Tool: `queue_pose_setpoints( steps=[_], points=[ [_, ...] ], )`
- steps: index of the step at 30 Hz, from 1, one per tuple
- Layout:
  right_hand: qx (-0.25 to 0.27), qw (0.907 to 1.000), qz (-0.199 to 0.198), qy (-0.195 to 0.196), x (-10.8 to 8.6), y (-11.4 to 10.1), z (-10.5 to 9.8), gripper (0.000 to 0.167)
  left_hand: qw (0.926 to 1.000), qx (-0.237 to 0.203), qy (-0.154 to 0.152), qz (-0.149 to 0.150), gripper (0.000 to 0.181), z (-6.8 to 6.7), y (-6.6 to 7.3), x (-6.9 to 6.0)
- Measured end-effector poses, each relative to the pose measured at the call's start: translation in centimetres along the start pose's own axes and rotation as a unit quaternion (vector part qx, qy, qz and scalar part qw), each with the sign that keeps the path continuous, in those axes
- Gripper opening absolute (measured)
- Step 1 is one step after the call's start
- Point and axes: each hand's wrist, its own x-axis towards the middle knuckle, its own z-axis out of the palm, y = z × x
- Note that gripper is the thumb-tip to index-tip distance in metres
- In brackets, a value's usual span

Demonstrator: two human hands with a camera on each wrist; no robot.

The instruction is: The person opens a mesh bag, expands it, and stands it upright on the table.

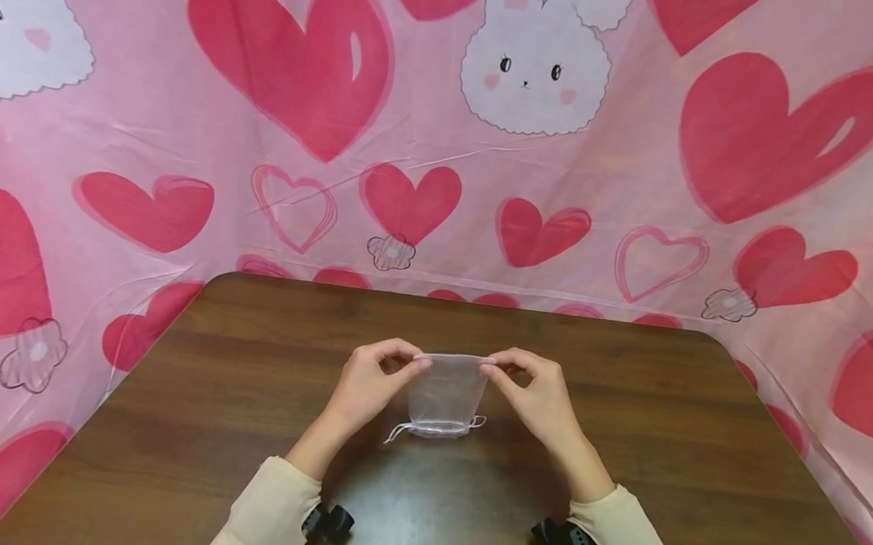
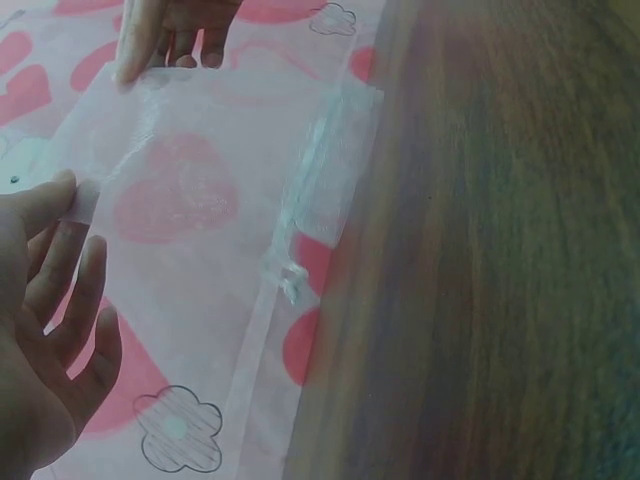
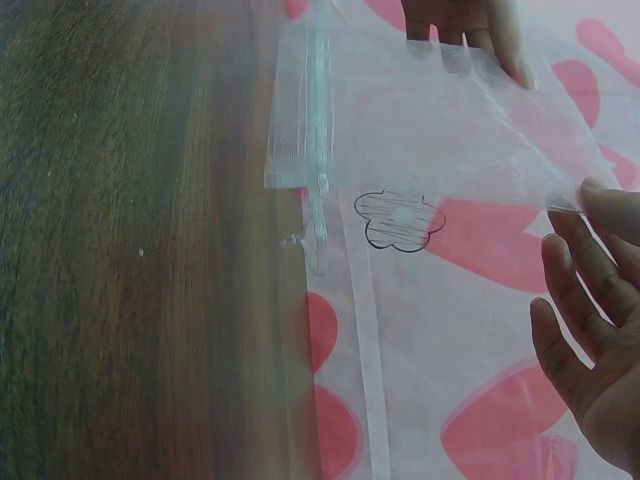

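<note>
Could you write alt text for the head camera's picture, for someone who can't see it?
A person's left hand and right hand pinch the two upper corners of a small, sheer, whitish drawstring bag, its cord at the lower end in the picture. Beneath is a brown wooden table; behind it hangs a heart-patterned pink cloth.

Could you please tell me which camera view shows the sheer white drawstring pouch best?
The head view, showing nearly the whole pouch with thin white cords at both sides. The left wrist view shows it closer, at a slant, with cords at its near side; the right wrist view does likewise from the opposite side.
</note>
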Motion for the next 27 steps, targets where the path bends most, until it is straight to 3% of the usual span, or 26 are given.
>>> queue_pose_setpoints(
  steps=[8,17,23,27],
  points=[
    [0.018,0.9995,0.022,-0.015,-0.4,1.1,0.0,0.01,0.9995,-0.031,-0.009,0.004,0.008,0.3,0.0,0.0],
    [0.002,0.9999,-0.01,-0.003,-0.3,0.6,-0.3,0.01,0.9983,-0.046,-0.036,0.001,0.014,0.6,0.2,0.1],
    [0.003,0.9997,-0.011,-0.023,0.2,-2.1,-0.3,0.01,0.998,-0.004,-0.061,-0.017,0.016,0.3,0.7,-0.2],
    [0.009,0.9995,-0.019,-0.025,0.0,-0.3,0.2,0.012,0.9976,0.04,-0.051,-0.021,0.012,0.4,1.0,-0.3]
  ],
)
